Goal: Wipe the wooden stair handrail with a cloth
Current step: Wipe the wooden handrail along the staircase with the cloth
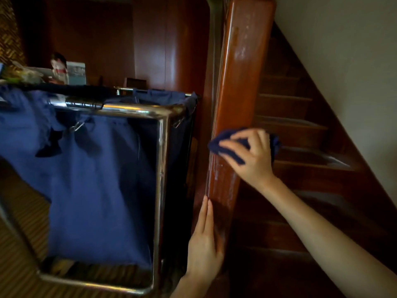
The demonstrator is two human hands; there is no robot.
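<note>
The reddish-brown wooden handrail [240, 78] runs from the top centre down to the lower middle, with pale dusty streaks on its top face. My right hand [251, 155] grips a dark blue cloth [225, 143] and presses it against the rail about halfway down. Lower on the rail, my left hand [204, 241] lies flat against its left side with straight fingers pointing up along the wood. It holds nothing.
A housekeeping cart with a chrome frame [161, 168] and a blue fabric bag [92, 179] stands close to the rail's left. Wooden stairs [300, 130] descend on the right beside a pale wall [348, 61]. Supplies sit on the cart's top at the far left.
</note>
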